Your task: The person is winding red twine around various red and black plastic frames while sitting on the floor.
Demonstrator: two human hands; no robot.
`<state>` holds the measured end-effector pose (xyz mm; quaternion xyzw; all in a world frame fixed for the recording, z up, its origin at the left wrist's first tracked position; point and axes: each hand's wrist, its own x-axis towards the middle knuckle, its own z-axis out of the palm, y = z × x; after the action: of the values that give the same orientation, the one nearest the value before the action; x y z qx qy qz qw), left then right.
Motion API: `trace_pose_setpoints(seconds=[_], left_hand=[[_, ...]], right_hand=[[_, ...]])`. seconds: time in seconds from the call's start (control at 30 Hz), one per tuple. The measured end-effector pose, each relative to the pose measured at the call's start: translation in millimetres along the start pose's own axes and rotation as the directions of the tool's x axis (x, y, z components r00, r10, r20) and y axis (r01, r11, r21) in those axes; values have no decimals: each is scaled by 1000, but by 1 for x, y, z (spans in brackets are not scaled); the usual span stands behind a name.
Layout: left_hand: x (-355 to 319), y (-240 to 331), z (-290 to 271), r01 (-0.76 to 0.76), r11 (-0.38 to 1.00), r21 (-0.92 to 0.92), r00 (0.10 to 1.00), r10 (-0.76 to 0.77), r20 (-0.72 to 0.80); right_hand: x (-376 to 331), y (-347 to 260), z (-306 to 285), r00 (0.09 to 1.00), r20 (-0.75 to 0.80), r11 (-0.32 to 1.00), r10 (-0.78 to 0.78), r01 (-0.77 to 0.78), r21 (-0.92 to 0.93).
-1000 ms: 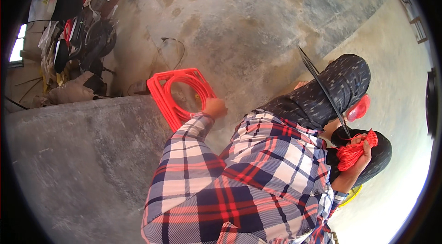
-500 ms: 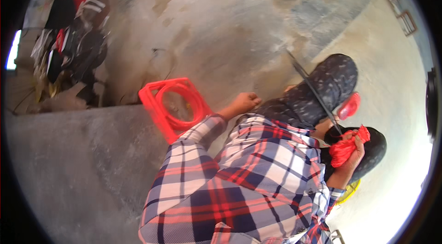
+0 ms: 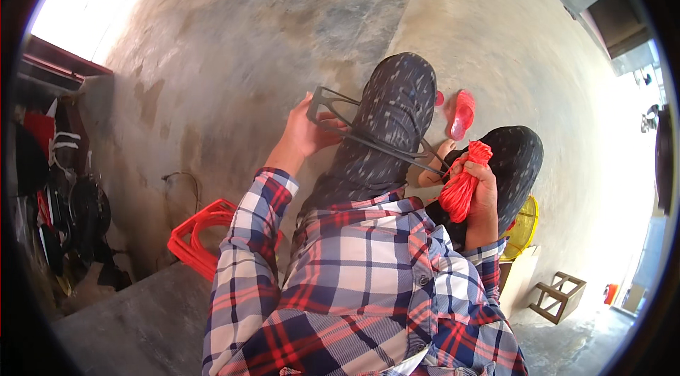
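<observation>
My left hand (image 3: 303, 133) is closed on the near end of a dark, narrow frame (image 3: 375, 143) made of thin bars. The frame stretches across my knees, over dark speckled trousers (image 3: 397, 99), and its other end comes close to my right hand (image 3: 483, 195). That hand is wrapped round a bundle of bright red cord (image 3: 459, 194), which bulges out above and below the fingers. Whether the cord is tied to the frame cannot be made out. At my left elbow lies a red plastic frame with a round opening (image 3: 195, 234), partly hidden by my sleeve.
A red slipper (image 3: 462, 114) lies on the concrete floor beyond my feet. To my right are a yellow round basket-like thing (image 3: 523, 227) and a small wooden stool (image 3: 558, 298). Dark bags and clutter (image 3: 74, 206) pile up at the left.
My left hand, earlier beside my lap, now grips the dark frame. The view has swung rightward, and the frame now lies more level across my knees. The red cord stays in my right hand.
</observation>
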<state>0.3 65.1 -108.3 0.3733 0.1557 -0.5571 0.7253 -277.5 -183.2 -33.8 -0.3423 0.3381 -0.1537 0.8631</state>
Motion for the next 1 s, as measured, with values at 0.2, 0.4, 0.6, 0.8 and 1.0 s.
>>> trace_pose_setpoints(seconds=[0.2, 0.4, 0.6, 0.8, 1.0], left_hand=[[1, 28, 29, -111, 993, -35, 984, 114, 135], [-31, 35, 87, -366, 896, 251, 907, 283, 313], [-46, 30, 125, -522, 807, 277, 829, 404, 387], [-48, 14, 126, -573, 773, 273, 810, 481, 337], [-58, -3, 136, -543, 776, 321, 837, 470, 279]], right_hand=[[-3, 2, -1, 999, -29, 992, -21, 17, -122], [3, 7, -9, 1000, 14, 998, -19, 20, -55], [3, 7, -19, 999, 47, 1000, -3, 4, -24], [-4, 3, -18, 998, 40, 998, -49, 50, -34], [-9, -11, 2, 999, 42, 991, -16, 21, -130]])
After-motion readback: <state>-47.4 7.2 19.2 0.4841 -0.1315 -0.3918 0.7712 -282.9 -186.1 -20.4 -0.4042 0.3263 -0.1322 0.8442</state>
